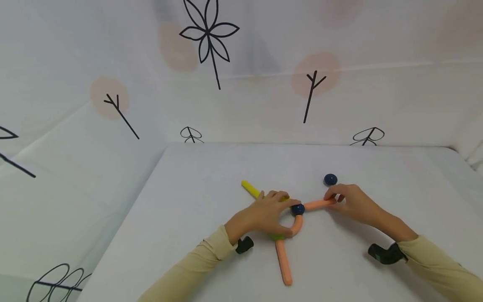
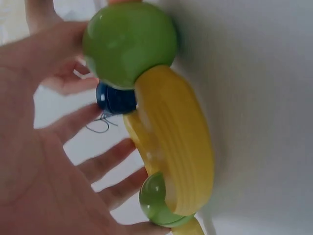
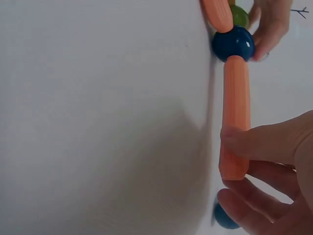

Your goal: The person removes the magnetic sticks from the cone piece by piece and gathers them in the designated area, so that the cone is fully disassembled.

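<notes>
A figure of toy sticks and balls lies on the white table. My left hand (image 1: 269,212) spreads over its ring, thumb on a green ball (image 2: 129,44) and a fingertip at a blue ball (image 1: 297,209), holding it. Beneath that palm run curved yellow sticks (image 2: 181,137) and a second green ball (image 2: 157,198), mostly covered in the head view. A curved orange stick (image 1: 298,224) closes the ring's right side. My right hand (image 1: 349,203) pinches the outer end of a straight orange stick (image 3: 236,98), whose inner end meets the blue ball.
A loose dark blue ball (image 1: 330,179) lies just beyond my right fingers. One straight orange stick (image 1: 284,264) points toward me from the ring, and a yellow stick (image 1: 249,188) points away to the left. Patterned white cloth (image 1: 256,105) stands behind the table (image 1: 188,167).
</notes>
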Demonstrator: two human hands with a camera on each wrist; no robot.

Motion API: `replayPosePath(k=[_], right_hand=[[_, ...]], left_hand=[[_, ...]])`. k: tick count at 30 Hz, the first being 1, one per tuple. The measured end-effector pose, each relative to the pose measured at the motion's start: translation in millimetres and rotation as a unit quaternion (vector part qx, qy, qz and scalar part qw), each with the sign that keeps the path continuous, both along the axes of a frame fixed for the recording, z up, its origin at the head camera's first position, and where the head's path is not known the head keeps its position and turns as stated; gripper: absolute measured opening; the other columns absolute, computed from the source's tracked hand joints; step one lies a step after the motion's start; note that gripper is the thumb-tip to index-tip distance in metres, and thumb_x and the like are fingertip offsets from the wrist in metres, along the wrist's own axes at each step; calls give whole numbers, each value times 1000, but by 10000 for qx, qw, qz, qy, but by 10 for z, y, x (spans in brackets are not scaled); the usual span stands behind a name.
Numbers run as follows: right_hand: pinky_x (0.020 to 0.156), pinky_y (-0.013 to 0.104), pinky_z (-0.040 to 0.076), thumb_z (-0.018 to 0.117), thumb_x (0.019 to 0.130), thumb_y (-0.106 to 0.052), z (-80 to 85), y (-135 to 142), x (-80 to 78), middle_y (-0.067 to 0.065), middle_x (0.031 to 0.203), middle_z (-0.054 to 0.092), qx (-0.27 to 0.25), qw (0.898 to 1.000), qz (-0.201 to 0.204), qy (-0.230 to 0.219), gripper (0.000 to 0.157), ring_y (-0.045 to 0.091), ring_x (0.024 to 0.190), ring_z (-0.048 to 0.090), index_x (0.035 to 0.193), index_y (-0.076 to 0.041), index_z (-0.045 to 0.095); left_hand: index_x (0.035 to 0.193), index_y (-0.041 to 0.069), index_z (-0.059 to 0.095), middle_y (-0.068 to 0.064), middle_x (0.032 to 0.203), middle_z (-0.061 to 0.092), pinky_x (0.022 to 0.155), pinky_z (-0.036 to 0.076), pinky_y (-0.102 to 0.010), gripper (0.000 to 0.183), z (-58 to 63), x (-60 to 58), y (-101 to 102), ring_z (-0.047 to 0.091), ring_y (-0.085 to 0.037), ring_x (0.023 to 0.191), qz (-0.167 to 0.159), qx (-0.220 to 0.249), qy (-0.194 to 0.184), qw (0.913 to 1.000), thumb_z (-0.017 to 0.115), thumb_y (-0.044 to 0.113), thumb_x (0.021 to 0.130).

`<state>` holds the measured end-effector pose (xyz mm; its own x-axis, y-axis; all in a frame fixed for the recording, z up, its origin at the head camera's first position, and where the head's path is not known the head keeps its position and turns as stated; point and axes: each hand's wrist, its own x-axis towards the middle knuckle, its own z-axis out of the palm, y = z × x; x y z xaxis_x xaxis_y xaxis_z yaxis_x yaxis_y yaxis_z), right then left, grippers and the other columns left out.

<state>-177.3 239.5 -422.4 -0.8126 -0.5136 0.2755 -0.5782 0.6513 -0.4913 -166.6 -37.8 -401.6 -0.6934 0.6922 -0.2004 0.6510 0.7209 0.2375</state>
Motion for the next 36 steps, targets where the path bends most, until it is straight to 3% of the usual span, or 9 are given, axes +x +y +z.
replayPosePath(k=[5, 8, 12, 15, 20, 25, 36], right_hand=[[63, 25, 51, 78, 71, 2, -43, -36, 41, -8, 83, 64, 74, 9995, 2, -315, 23, 7, 73, 54, 87, -11, 68], [64, 26, 51, 77, 72, 3, -53, -44, 53, -7, 85, 64, 96, 9993, -4, -358, 22, 8, 73, 55, 89, -9, 68], [67, 27, 53, 76, 73, 4, -63, -51, 58, -6, 87, 65, 132, 9991, 5, -400, 23, 9, 75, 56, 90, -9, 69], [67, 27, 53, 76, 73, 4, -81, -50, 60, -5, 89, 65, 156, 9991, -27, -390, 23, 9, 76, 56, 91, -9, 69], [67, 27, 53, 76, 73, 4, -111, -44, 63, -4, 89, 66, 138, 9992, -153, -331, 24, 9, 76, 57, 91, -9, 69], [67, 26, 53, 76, 73, 3, -103, -40, 90, -5, 87, 65, 160, 9987, -250, -414, 22, 9, 76, 56, 91, -8, 70], [64, 24, 50, 78, 71, 3, -48, -64, 211, -8, 80, 60, 49, 9981, -216, -573, 24, 6, 71, 52, 88, -9, 67]], left_hand=[[142, 37, 38, 3, 139, 38, 108, 21, -55, 69, 8, -44, -13, 33, -18, 130, -146, 104, -43, 9998, 66, 52, 81], [139, 32, 44, 2, 136, 43, 107, 28, -46, 59, -5, -68, 25, 41, -18, 125, -208, 220, 65, 9995, 64, 47, 85], [136, 29, 50, 1, 133, 49, 92, 43, -30, 49, -24, -95, 96, 48, -15, 115, -241, 168, 286, 9992, 61, 42, 90], [134, 29, 55, 3, 129, 53, 77, 47, -24, 44, -38, -110, 153, 51, -12, 110, -152, 174, 461, 9987, 60, 39, 92], [126, 28, 63, 7, 118, 61, 68, 46, -19, 36, -22, -123, 228, 56, -7, 100, 133, 354, 623, 9973, 63, 37, 91], [123, 29, 65, 10, 111, 63, 62, 41, -16, 35, 2, -130, 260, 54, -3, 93, 309, 391, 473, 9976, 66, 37, 89], [121, 25, 67, 8, 106, 62, 64, 40, -14, 34, 51, -122, 274, 51, -3, 89, 362, 430, 216, 9982, 67, 33, 89]])
